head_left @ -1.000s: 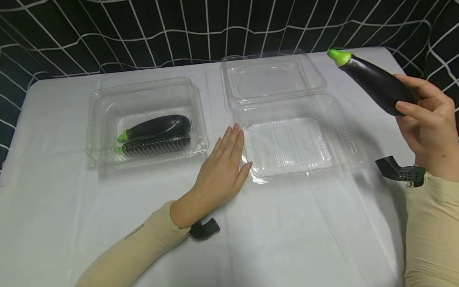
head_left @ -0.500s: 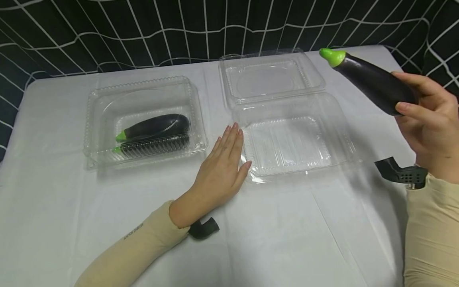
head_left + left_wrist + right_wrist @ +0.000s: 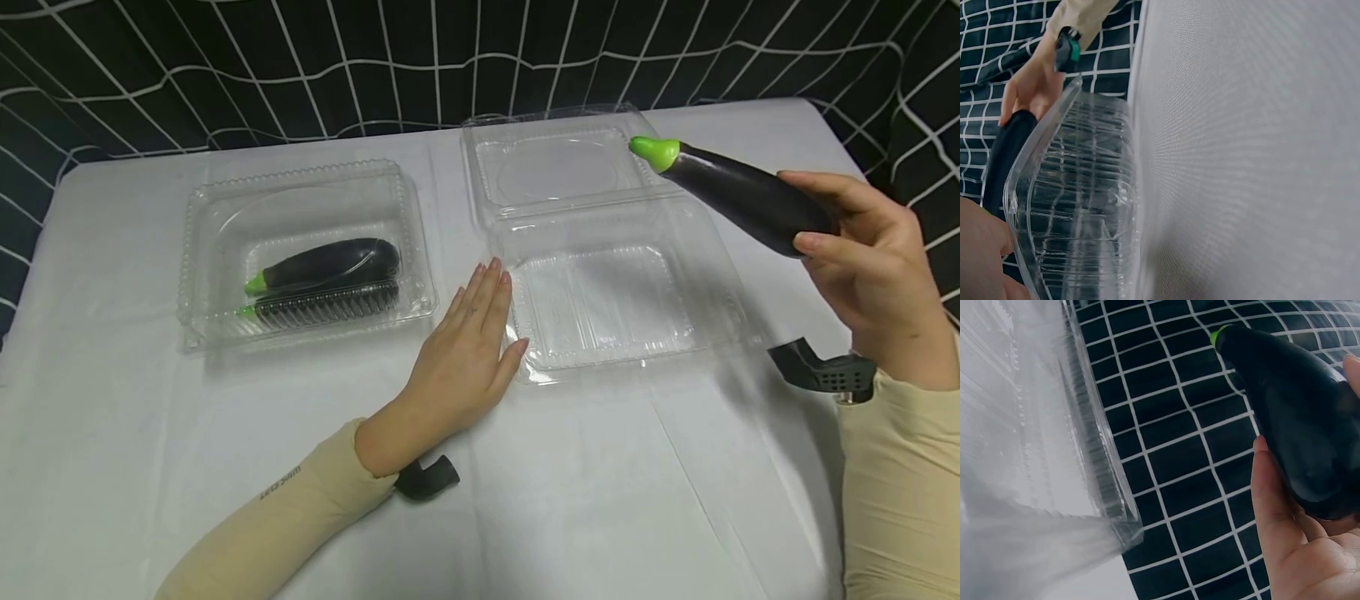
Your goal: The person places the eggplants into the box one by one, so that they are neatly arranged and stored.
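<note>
An eggplant (image 3: 738, 192) with a bright green cap is held up in my right hand (image 3: 877, 258), thumb and fingers around its thick end. Its cap points left, over the right side of an open clear plastic clamshell box (image 3: 592, 300). In the right wrist view the dark eggplant (image 3: 1297, 419) sits between thumb and fingers. My left hand (image 3: 461, 350) lies with straight fingers along the left edge of that open box, and its thumb touches the near-left corner. The left wrist view shows the box wall (image 3: 1085, 187) from the side, beside part of the left hand (image 3: 982, 250).
To the left stands a closed clear clamshell box (image 3: 307, 200) with two eggplants inside, one of them (image 3: 333, 265) seen through the lid. The open box's lid (image 3: 558, 167) lies folded back. A white cloth covers the table (image 3: 600, 483); dark white-lined fabric (image 3: 412, 67) hangs behind.
My right hand has moved left and slightly down with the eggplant, bringing its green cap over the open box's lid corner. The left hand has stayed in place.
</note>
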`<move>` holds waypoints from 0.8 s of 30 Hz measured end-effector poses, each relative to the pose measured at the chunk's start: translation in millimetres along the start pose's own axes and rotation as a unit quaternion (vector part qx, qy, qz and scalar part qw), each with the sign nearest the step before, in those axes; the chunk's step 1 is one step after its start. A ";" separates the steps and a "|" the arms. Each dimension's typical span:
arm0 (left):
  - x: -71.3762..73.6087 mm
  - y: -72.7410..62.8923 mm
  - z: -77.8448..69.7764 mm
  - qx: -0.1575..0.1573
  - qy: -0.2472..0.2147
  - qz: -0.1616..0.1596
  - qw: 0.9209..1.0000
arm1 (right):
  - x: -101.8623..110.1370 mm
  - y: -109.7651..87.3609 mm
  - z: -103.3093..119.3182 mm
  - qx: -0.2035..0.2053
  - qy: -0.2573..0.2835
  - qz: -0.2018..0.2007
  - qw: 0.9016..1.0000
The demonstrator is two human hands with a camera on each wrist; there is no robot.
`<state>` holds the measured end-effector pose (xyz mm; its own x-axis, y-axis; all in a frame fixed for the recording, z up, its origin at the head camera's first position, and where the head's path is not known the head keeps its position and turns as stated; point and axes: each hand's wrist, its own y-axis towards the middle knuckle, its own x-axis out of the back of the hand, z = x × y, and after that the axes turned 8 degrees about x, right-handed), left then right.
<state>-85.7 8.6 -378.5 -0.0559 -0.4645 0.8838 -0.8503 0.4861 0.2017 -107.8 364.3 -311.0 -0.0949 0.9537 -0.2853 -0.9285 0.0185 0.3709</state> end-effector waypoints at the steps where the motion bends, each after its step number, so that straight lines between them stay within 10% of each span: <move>1: 0.1 0.1 0.0 0.000 0.000 0.000 1.000 | -0.2 -0.6 -0.6 -0.003 -0.002 0.003 1.000; 24: 0.5 0.0 -0.2 0.009 0.005 0.016 1.000 | -9.9 -2.5 -25.3 -0.086 -0.037 0.149 0.984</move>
<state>-85.6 8.5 -377.9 -0.0776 -0.4421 0.8936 -0.8578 0.4864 0.1661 -113.6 347.3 -331.5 -0.3529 0.9280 -0.1194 -0.9105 -0.3112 0.2724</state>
